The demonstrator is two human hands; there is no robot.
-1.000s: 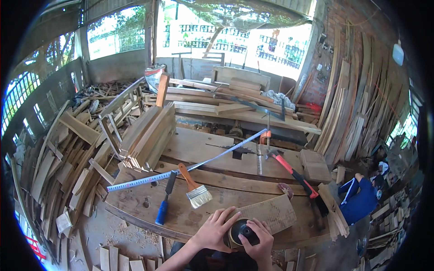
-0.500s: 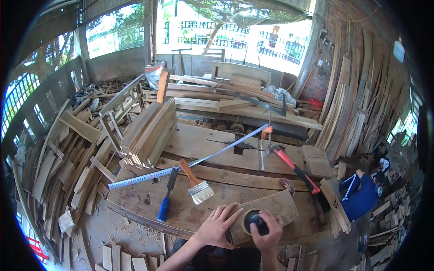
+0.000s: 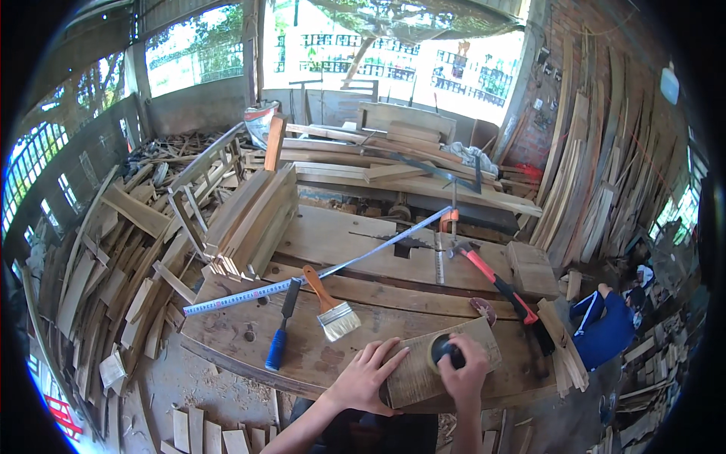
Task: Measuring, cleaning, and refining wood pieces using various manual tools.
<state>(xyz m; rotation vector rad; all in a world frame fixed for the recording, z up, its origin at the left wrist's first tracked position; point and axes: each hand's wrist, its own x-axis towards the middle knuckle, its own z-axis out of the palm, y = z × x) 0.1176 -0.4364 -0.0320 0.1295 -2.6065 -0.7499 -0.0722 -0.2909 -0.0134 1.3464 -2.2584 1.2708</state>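
A short rectangular wooden board [image 3: 412,378] lies at a slant near the bench's front edge. My right hand [image 3: 466,368] is closed round a round black hand sanding pad [image 3: 440,350], which rests on the board's top, right of its middle. My left hand [image 3: 363,382] lies at the board's left end with its fingers spread, touching the wood. To the left are a flat paintbrush [image 3: 338,318] with an orange handle and a blue-handled chisel [image 3: 278,340]. A maroon sanding disc [image 3: 482,308] sits just past the board.
A measuring tape [image 3: 355,257] stretches across the workbench [image 3: 227,333]. On the right lie a red and black hammer [image 3: 503,286] and a wooden block [image 3: 532,268]. Stacked planks [image 3: 253,216] stand at the back left. At the right, a person in blue [image 3: 609,329] is low beside scrap wood.
My right hand has slid the sanding pad to the right and away from me along the board. The left hand stays at the board's left end.
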